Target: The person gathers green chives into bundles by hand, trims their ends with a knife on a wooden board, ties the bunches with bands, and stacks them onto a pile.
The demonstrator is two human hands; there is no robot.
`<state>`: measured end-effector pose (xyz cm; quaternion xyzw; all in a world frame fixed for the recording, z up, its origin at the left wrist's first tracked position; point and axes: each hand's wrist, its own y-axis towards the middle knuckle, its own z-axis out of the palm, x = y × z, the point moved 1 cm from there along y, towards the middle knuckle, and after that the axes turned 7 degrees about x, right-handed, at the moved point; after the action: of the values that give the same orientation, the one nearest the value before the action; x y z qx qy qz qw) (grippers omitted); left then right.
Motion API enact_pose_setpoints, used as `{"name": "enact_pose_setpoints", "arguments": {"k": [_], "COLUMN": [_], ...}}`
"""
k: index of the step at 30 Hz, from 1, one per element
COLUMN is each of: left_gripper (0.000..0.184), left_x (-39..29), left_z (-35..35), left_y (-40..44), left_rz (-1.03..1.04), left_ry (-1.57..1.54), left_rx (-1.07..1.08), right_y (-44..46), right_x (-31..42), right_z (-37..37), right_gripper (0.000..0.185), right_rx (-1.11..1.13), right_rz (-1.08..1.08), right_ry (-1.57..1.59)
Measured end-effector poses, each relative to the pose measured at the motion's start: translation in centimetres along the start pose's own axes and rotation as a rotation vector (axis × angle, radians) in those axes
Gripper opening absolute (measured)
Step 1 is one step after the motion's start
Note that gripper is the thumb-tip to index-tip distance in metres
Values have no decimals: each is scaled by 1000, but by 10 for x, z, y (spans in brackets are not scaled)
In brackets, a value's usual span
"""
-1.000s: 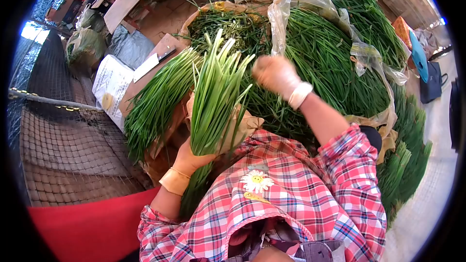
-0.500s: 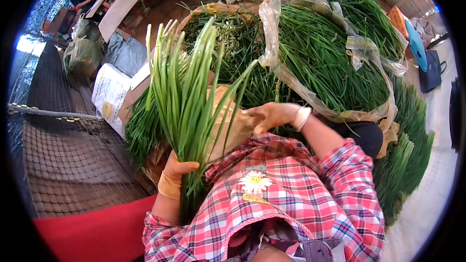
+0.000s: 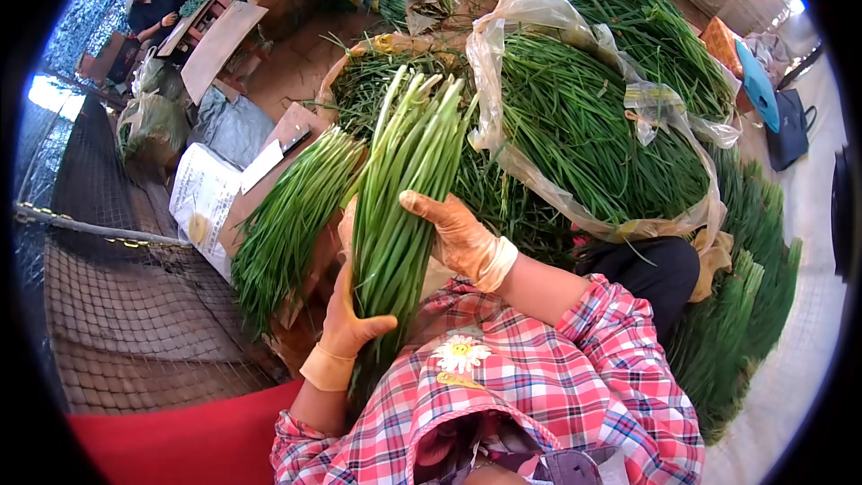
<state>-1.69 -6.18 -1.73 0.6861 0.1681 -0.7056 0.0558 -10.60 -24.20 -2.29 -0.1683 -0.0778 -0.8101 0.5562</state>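
Note:
A thick bunch of long green chives (image 3: 400, 207) stands almost upright before me, its pale stem ends at the top. Low on the bunch, my left hand (image 3: 350, 328) wraps round it, thumb across the front. My right hand (image 3: 462, 238) grips it higher up from the right, with its other fingers hidden behind the stems. Thin orange gloves cover both hands. Left of the bunch, a pile of chives (image 3: 292, 216) lies on a brown board (image 3: 235, 220). A knife (image 3: 267, 163) rests at the board's far end.
Ahead on the right, an opened clear plastic bag (image 3: 492, 81) surrounds a heap of chives (image 3: 593, 126). More chives (image 3: 736, 305) lie along my right side. A netted rack (image 3: 144, 305) is at left. A person (image 3: 154, 9) sits at far left.
My right hand has come left from the brown surface in my lap to grip the bunch. The loose, spread stems are now gathered together, and the pile and knife show more fully.

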Motion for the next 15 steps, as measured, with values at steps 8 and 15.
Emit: {"name": "enact_pose_setpoints", "arguments": {"k": [8, 15], "left_gripper": [51, 50], "left_x": [28, 22], "left_z": [-5, -44], "left_y": [11, -6], "left_rz": [-168, -396], "left_ry": [367, -508], "left_rx": [-107, 125], "right_y": [26, 32], "right_x": [-13, 31], "right_z": [19, -15], "right_gripper": [42, 45], "right_rx": [71, 37], "right_rz": [23, 148], "right_ry": [-212, -465]}}
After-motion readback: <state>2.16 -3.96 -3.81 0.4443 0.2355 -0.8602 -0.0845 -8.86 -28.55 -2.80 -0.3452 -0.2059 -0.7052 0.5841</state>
